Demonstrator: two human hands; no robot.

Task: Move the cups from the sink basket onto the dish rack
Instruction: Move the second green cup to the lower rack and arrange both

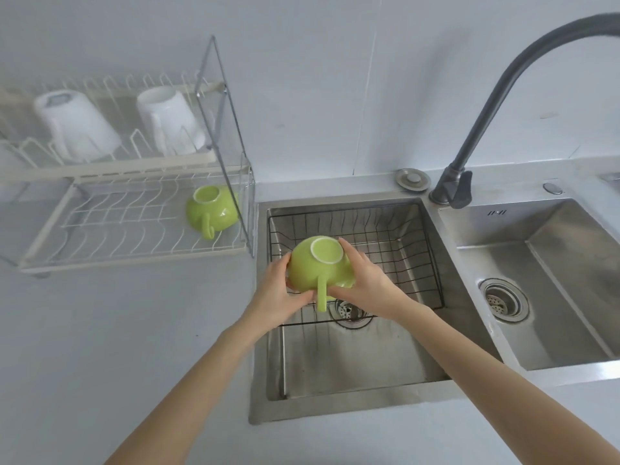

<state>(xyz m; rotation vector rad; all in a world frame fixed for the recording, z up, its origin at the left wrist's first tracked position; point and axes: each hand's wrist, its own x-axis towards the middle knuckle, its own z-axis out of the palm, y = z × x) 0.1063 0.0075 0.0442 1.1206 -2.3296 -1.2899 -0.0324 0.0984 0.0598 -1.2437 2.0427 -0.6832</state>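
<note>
Both hands, the left hand (pixel 273 293) and the right hand (pixel 364 280), clasp an upturned green cup (pixel 317 266), its handle toward the camera, above the wire sink basket (pixel 412 236), which looks empty. The dish rack (pixel 134 229) carries a second green cup (pixel 211 209) below and two white cups (pixel 75 127) (pixel 169 120) above, all upside down; the small mark by the tap (pixel 510 95) is unreadable

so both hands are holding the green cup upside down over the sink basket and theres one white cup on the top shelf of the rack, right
Not quite: the head view shows two white cups on the rack's top shelf. The rest holds: left hand and right hand hold the green cup upside down over the sink basket.
</note>
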